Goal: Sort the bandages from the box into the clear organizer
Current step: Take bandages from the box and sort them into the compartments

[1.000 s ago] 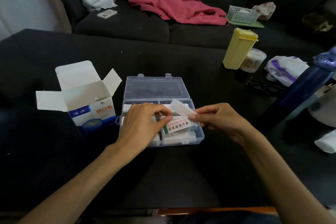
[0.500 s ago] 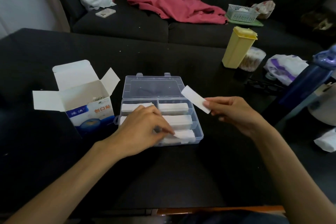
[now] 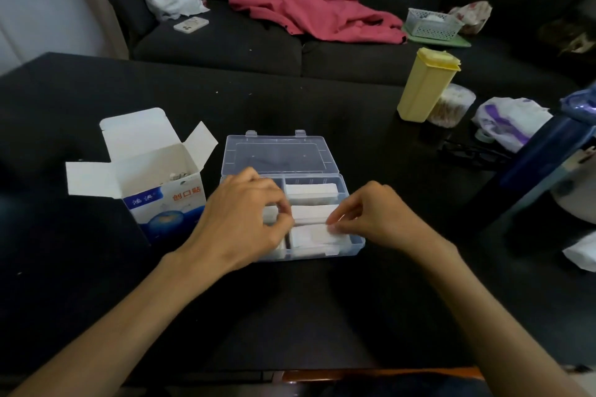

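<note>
1. My left hand (image 3: 240, 217) and right hand (image 3: 375, 214) are both over the organizer (image 3: 353, 243), fingers curled. Each pinches one end of a white bandage (image 3: 311, 213) held level over the middle right compartment.
2. To do this step well, I think I should lower the strip flat and square to the walls, then release both ends together so it does not tilt or catch on a divider.
3. I would press lightly on top afterwards so the stack sits flush; the wrappers look thin and likely to slide.
4. The organizer sits open on the table (image 3: 96, 284), lid (image 3: 279, 155) folded back. Its back right compartment holds a stack (image 3: 311, 190) of bandages, and the front right one holds more (image 3: 314, 235). My left hand hides most of the left side.
5. The box (image 3: 151, 184) stands just left of the organizer, flaps open. Something small lies inside; I cannot tell how many bandages remain.
</note>
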